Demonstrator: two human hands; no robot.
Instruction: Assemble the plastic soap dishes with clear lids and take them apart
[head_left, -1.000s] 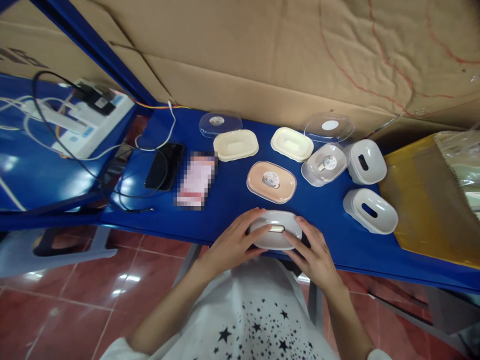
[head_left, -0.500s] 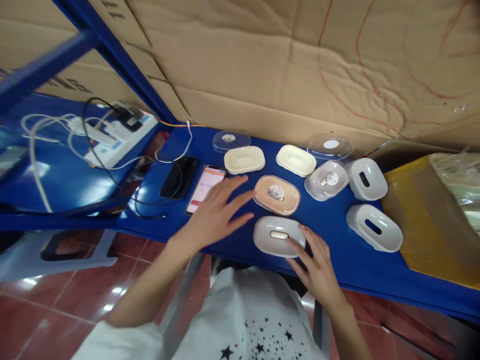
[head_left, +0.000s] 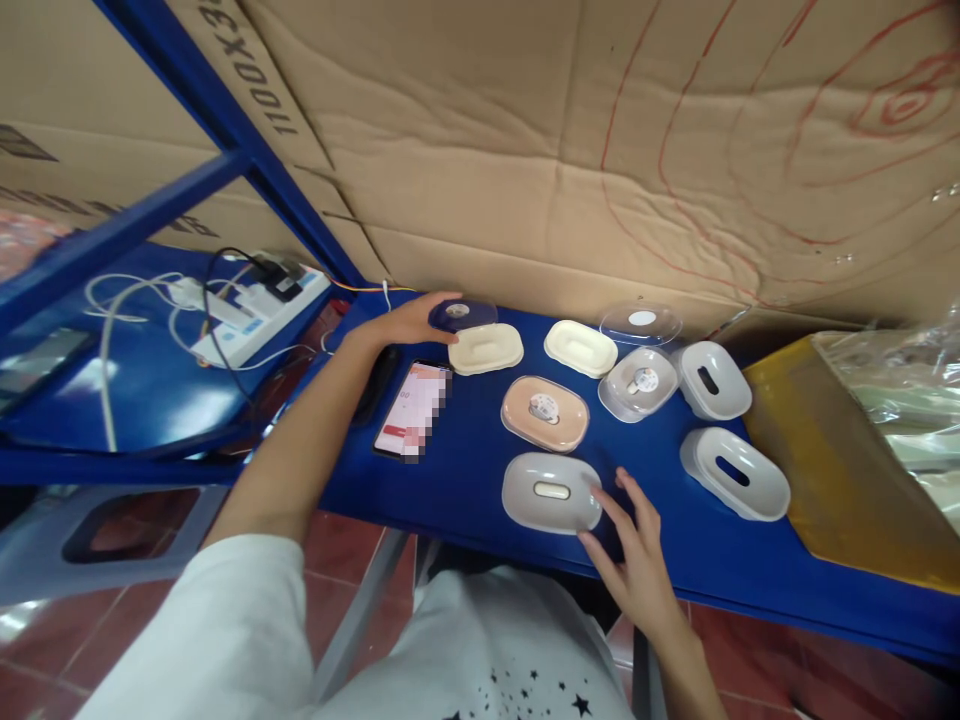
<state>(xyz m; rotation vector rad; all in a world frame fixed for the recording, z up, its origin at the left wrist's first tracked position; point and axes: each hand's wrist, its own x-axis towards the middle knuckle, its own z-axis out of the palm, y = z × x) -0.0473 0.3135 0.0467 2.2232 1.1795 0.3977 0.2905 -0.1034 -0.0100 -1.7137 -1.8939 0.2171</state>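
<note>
My left hand [head_left: 416, 322] reaches to the clear oval lid [head_left: 474, 316] at the back, fingers apart, touching its left side; whether it grips the lid is unclear. A cream dish [head_left: 486, 349] sits just in front of that lid. My right hand [head_left: 632, 545], fingers spread and holding nothing, is at the right edge of a grey-white dish [head_left: 525, 505] with a cream piece [head_left: 552, 491] in its middle. Behind that dish lies a peach dish [head_left: 517, 412] with a clear cover and round label. Another cream dish [head_left: 581, 348] is at the back.
Clear-lidded dish [head_left: 619, 385], clear lid [head_left: 615, 325] and two slotted white dishes [head_left: 724, 380] [head_left: 765, 490] stand right, beside a brown box [head_left: 795, 450]. A phone [head_left: 397, 420], dark phone [head_left: 371, 390] and power strip [head_left: 240, 330] are left.
My left hand has moved from above the phone back to the clear lid. My right hand has drawn slightly back from the middle of the grey-white dish. The camera view has shifted.
</note>
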